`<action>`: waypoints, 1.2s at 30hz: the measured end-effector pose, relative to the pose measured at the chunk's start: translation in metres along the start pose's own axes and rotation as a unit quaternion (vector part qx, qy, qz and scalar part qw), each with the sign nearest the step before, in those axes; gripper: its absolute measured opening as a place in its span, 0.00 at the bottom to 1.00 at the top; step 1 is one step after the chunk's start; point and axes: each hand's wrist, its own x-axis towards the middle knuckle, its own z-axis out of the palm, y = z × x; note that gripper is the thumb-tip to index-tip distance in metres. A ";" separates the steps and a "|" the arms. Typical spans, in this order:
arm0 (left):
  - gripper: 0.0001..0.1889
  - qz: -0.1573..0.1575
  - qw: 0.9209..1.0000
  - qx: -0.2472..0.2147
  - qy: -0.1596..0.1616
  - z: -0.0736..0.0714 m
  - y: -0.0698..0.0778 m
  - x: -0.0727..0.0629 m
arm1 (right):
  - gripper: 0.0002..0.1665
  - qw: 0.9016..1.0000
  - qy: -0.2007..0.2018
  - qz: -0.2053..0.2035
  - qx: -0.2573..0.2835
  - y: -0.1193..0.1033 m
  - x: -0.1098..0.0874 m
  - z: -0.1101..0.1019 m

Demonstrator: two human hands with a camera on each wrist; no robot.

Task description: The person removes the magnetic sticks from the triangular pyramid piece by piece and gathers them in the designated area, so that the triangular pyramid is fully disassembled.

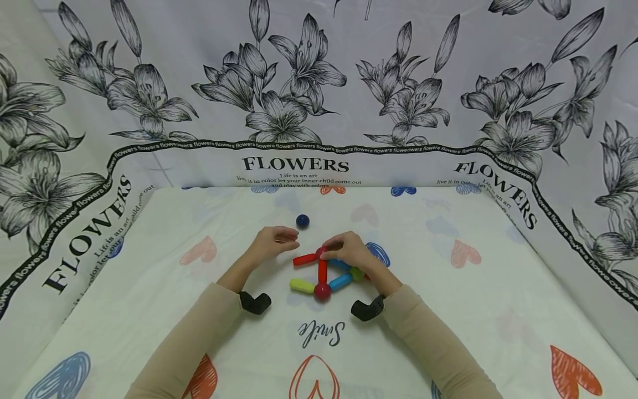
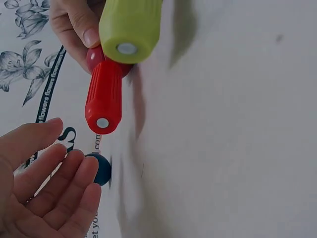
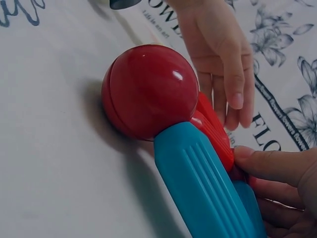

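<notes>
Head view: see R hand (image 1: 351, 249) clamped on far red ball (image 1: 319, 252); L hand (image 1: 276, 242) relaxed, holding nothing. Find red stick (image 1: 304, 259) betw. hands, blue ball (image 1: 302, 221) just beyond L hand. Prob. best: hold R pinch firm, avoid knocking stick w/ L hand.

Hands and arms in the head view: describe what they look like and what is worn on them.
The left sleeve and right sleeve are long, beige and plain. At the end of each shows a black, bent fitting. The left hand and right hand are bare, without gloves.
</notes>
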 end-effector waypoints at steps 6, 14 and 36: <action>0.20 0.001 1.000 0.008 -0.029 0.010 0.005 -0.005 | 0.18 1.000 -0.002 0.002 0.013 0.001 -0.003 0.000; 0.19 0.011 0.998 0.031 -0.054 0.019 0.007 -0.007 | 0.18 1.000 -0.005 0.003 0.019 0.001 -0.004 0.000; 0.17 0.018 0.994 0.074 -0.073 0.028 0.007 -0.006 | 0.18 1.000 -0.013 0.004 0.020 0.001 -0.005 -0.001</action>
